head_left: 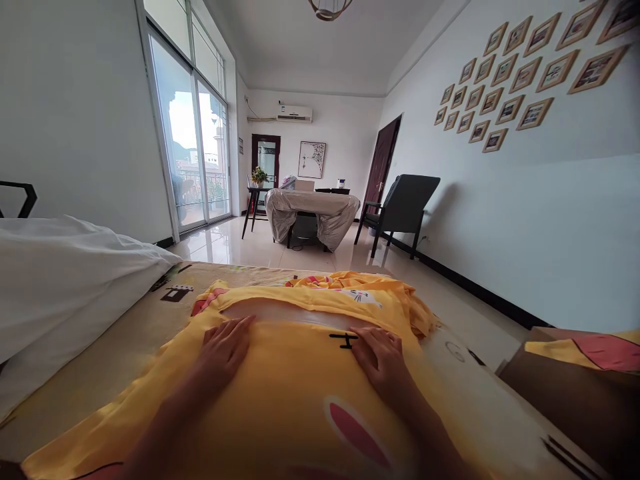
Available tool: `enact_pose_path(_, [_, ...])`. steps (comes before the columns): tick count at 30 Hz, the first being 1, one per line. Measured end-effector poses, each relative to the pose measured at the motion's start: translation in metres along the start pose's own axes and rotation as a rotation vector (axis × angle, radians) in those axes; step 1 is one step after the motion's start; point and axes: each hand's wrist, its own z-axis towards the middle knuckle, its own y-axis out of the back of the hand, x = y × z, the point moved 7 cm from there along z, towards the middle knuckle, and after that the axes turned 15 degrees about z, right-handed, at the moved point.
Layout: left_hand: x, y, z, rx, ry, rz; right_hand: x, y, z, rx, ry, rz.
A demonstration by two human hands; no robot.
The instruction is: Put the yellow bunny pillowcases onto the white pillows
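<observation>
A yellow cloth cover (295, 380) printed with pink and white shapes lies spread in front of me. A long slit-like opening crosses its far part, and a pale, smooth filling (280, 312) shows through it. My left hand (225, 343) rests on the cover, its fingers stretched toward the left end of the opening's near edge. On the right, my right hand (381, 353) lies on the same cloth beside a black printed mark, its fingers slightly bent and spread. Neither hand visibly grips the fabric. More yellow cloth (420, 310) is bunched beyond the opening.
Beneath the cover is a beige printed sheet (460, 387). White bedding (60, 280) is heaped at left. A cardboard box (565, 393) with yellow and pink cloth stands at right. Farther off are a covered table (313, 203), a dark chair (405, 203) and glass sliding doors (190, 140).
</observation>
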Motion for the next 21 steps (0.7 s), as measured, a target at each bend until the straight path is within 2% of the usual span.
enact_pose_path(4, [-0.009, 0.020, -0.002, -0.113, -0.052, 0.045, 0.012, 0.004, 0.000, 0.019, 0.040, 0.019])
enact_pose_path(8, [-0.025, 0.053, -0.014, -0.228, -0.166, 0.154, 0.030, 0.024, -0.003, -0.013, 0.077, 0.116])
enact_pose_path(11, [-0.039, 0.082, -0.030, -0.294, -0.248, 0.215, 0.042, 0.042, -0.007, -0.037, 0.039, 0.168])
enact_pose_path(16, [-0.057, 0.118, -0.053, -0.407, -0.236, 0.189, 0.066, 0.061, -0.019, -0.026, 0.023, 0.184])
enact_pose_path(19, [-0.071, 0.134, -0.065, -0.533, -0.269, 0.169, 0.077, 0.068, -0.027, -0.076, 0.020, 0.132])
enact_pose_path(21, [-0.075, 0.142, -0.073, -0.640, -0.233, 0.167, 0.083, 0.071, -0.032, -0.101, 0.027, 0.087])
